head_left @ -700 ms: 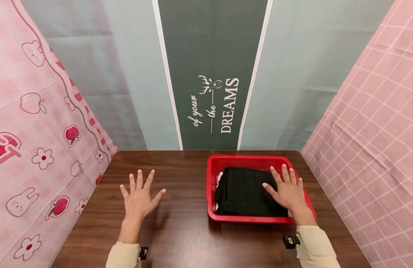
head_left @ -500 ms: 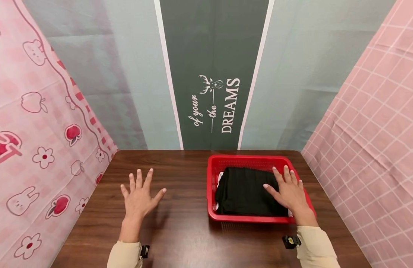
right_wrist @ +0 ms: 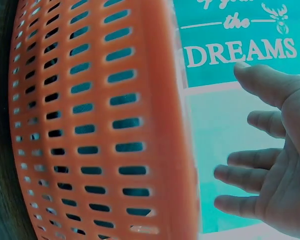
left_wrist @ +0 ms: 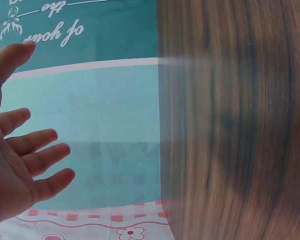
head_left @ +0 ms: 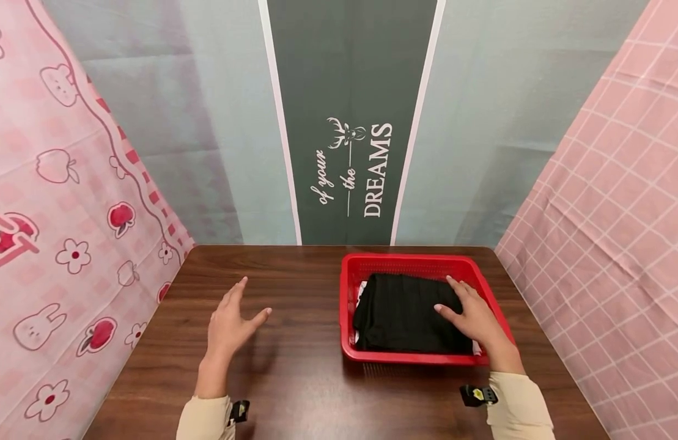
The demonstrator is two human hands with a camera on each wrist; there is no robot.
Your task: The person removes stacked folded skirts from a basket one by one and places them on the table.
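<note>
A red plastic basket [head_left: 346,318] stands on the right half of the table, its slotted wall [right_wrist: 85,130] filling much of the right wrist view. Folded black cloth [head_left: 407,315] lies inside, with bits of white fabric showing at its edges. My right hand [head_left: 478,318] hovers above the basket's right side, fingers extended and thumb apart, holding nothing. Over the bare wood on the left, my left hand [head_left: 227,327] is raised, palm turned inward and thumb spread. In the left wrist view its fingers [left_wrist: 40,142] are loosely bent around nothing.
The brown wooden table [head_left: 294,391] ends at a grey-green curtain [head_left: 346,79] with white lettering. Pink patterned cloth [head_left: 96,244] hangs at the left, and pink checked cloth [head_left: 603,214] at the right. Each wrist wears a small black camera [head_left: 478,395].
Both hands have turned from palms down with spread fingers to palms more inward, fingers closer together. The basket and the black cloth stay in place.
</note>
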